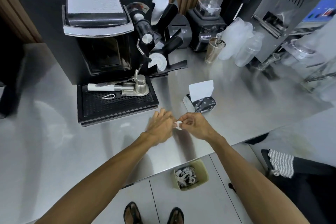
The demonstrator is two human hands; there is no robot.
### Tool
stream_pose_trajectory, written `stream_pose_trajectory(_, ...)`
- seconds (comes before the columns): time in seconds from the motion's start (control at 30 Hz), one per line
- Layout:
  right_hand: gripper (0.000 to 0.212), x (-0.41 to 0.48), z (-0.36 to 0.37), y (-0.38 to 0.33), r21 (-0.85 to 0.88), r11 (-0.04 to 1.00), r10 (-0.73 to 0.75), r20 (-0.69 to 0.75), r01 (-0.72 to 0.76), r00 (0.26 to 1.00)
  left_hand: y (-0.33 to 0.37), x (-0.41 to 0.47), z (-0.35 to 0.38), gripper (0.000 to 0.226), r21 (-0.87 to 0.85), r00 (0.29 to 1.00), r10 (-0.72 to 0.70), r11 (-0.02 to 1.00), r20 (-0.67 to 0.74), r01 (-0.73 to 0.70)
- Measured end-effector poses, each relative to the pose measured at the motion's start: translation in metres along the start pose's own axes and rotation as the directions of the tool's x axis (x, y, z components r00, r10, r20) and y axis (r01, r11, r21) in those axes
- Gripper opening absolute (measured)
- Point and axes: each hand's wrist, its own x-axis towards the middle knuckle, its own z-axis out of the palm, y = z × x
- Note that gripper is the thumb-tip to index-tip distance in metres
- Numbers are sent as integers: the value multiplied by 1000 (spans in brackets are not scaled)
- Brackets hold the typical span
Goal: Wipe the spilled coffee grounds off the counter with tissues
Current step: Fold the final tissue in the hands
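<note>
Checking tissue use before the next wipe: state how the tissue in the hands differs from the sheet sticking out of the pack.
The held tissue is crumpled into a small wad; the pack sheet stands flat and upright. The held tissue is pinched by the right hand above the counter; the pack sheet sits untouched in its pack. The held tissue looks far smaller. Both are white.

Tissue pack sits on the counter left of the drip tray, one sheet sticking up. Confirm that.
Not quite. The head view shows the tissue pack on the counter right of the drip tray, not left. One sheet does stick up from it.
</note>
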Motion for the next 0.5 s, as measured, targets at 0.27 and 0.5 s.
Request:
stream_pose_trajectory(0.27, 9, -83, -49, 63, 31, 996, 84, -87, -81, 993, 96, 0, 50, 22, -56, 993, 117, 991, -32, -119)
stream_pose_trajectory(0.5, 13, -146, -76, 137, 32, 988, 152, -182, -148, 971, 184, -10, 104, 17, -135, 1000, -10, 991, -9, 9)
